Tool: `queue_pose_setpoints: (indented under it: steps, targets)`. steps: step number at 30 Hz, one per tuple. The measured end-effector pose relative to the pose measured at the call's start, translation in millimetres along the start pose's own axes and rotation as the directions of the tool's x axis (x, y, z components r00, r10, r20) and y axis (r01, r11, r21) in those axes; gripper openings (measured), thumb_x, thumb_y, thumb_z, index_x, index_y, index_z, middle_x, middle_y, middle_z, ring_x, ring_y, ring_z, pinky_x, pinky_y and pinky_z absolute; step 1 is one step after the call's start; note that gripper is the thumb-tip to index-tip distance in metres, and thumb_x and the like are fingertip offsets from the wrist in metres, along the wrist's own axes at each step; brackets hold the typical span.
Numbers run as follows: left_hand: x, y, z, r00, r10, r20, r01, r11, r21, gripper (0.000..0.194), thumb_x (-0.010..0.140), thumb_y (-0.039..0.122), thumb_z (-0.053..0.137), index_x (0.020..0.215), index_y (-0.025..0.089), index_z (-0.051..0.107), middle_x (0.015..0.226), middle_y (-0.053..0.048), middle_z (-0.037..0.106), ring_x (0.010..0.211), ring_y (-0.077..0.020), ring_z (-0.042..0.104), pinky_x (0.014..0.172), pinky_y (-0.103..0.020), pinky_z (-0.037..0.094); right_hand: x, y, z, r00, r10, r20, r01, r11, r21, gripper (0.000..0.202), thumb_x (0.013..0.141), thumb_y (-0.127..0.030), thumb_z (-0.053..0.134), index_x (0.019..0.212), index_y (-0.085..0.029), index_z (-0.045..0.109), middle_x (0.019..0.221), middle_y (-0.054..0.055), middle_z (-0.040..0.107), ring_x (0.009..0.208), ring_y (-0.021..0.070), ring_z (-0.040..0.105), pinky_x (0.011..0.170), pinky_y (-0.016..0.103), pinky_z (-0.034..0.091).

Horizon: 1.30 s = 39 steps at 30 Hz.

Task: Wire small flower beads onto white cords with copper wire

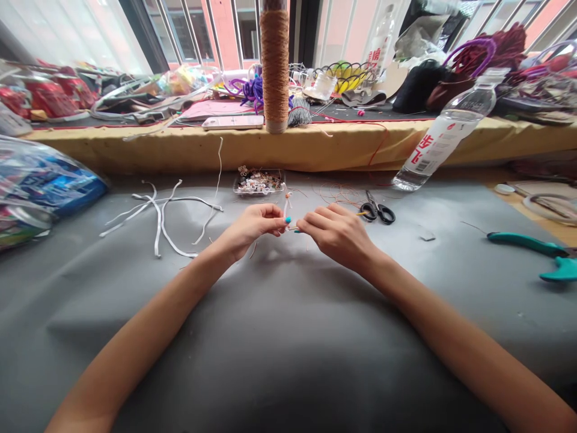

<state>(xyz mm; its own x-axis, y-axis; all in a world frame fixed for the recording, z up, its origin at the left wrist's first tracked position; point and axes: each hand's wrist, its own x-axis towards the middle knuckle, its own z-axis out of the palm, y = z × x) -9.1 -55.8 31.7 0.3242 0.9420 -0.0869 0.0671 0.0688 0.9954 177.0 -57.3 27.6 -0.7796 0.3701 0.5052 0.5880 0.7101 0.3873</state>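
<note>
My left hand (pixel 259 226) is closed, thumb and fingertips pinching a small piece of pale cord (pixel 286 207). The cord stands up above the fingertips, with an orange-tinted knot near its top. To its right my right hand (pixel 336 228) is wrapped around a thin rod (pixel 362 214). A yellow end of the rod sticks out behind the knuckles; its other tip points at the left fingertips. Whether that tip touches the cord I cannot tell. Just beyond the hands sits a clear tray (pixel 259 191) of small beads and bits. Black-handled scissors (pixel 378 210) lie beyond my right hand.
White cords (pixel 160 219) lie loose on the grey mat (pixel 270 361) at left. Teal-handled pliers (pixel 527 243) are at far right. A tilted water bottle (pixel 446 132) leans on the cluttered ledge (pixel 189 147). A rope-wrapped post (pixel 274 72) rises in the middle; a plastic bag (pixel 45 186) stands left.
</note>
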Motion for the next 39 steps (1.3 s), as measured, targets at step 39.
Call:
queue_pose_setpoints:
  steps: [39]
  targets:
    - [-3.8, 0.8, 8.5, 0.996, 0.084, -0.033, -0.084, 0.996, -0.018, 0.019, 0.06, 0.026, 0.07, 0.069, 0.01, 0.064, 0.065, -0.001, 0.062, 0.06, -0.0105, 0.057, 0.065, -0.027, 0.049, 9.0, -11.5, -6.2, 0.625, 0.281, 0.728, -0.752, -0.031, 0.658, 0.028, 0.088, -0.041, 0.029, 0.079, -0.019, 0.04, 0.056, -0.004, 0.049, 0.038, 0.0051, 0.031, 0.041, 0.02, 0.025]
